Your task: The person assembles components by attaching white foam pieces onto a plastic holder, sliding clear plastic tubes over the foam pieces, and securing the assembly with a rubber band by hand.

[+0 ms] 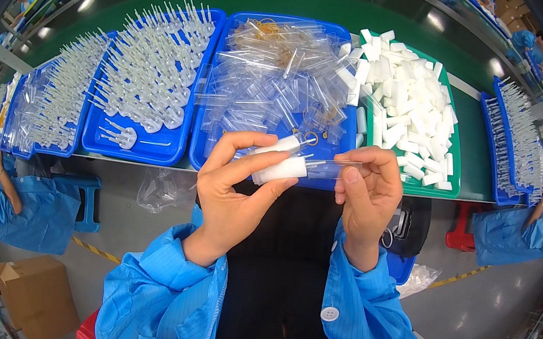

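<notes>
My left hand [234, 188] is closed, its fingers and thumb pinching white foam blocks [287, 170] with thin pale prongs sticking out at their right ends. Facing it, my right hand [371, 194] pinches a clear plastic sleeve [328, 169] between thumb and fingers. The sleeve's left end overlaps the prongs; whether it goes round them I cannot tell. Both hands are held in front of the near edge of a blue tray [196, 148] heaped with clear plastic sleeves [249, 107]. Some thin yellowish rings [267, 30] lie among the sleeves.
On the right a green tray [455, 154] holds many white foam blocks [406, 98]. Left stands a blue tray [170, 152] of white pronged parts [153, 70], with another such tray [53, 90] beyond. Co-workers in blue sit at left [31, 198] and right [520, 229].
</notes>
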Available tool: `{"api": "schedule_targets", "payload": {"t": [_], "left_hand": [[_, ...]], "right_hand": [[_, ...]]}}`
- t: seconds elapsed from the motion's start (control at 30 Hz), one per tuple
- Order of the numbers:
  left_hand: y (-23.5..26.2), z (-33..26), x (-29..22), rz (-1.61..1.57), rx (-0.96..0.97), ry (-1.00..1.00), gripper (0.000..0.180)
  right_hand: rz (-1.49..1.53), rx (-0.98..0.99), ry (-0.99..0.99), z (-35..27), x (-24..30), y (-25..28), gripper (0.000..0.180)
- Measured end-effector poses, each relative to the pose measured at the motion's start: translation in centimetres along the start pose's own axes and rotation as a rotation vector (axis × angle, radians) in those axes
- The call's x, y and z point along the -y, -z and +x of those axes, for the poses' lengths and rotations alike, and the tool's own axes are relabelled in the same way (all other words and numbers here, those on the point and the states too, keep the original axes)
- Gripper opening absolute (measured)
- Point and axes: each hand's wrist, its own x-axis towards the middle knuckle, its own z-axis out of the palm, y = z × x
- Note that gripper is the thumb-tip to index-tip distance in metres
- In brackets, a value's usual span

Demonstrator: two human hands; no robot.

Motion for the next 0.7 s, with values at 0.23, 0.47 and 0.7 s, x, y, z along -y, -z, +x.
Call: {"api": "schedule_targets", "payload": {"t": [0.23, 0.47, 0.7], "left_hand": [[-0.1, 0.1, 0.0, 0.001, 0.0, -0.001, 0.031], [0.1, 0.5, -0.2, 0.086, 0.036, -0.111, 0.028], [0.2, 0.4, -0.2, 0.096, 0.056, -0.129, 0.025]], "right_hand": [[0.012, 0.008, -0.005, 0.0, 0.0, 0.1, 0.015], [0.041, 0.002, 0.039, 0.1, -0.7, -0.3, 0.016], [0.028, -0.004, 0.053, -0.1, -1.0, -0.3, 0.016]]}}
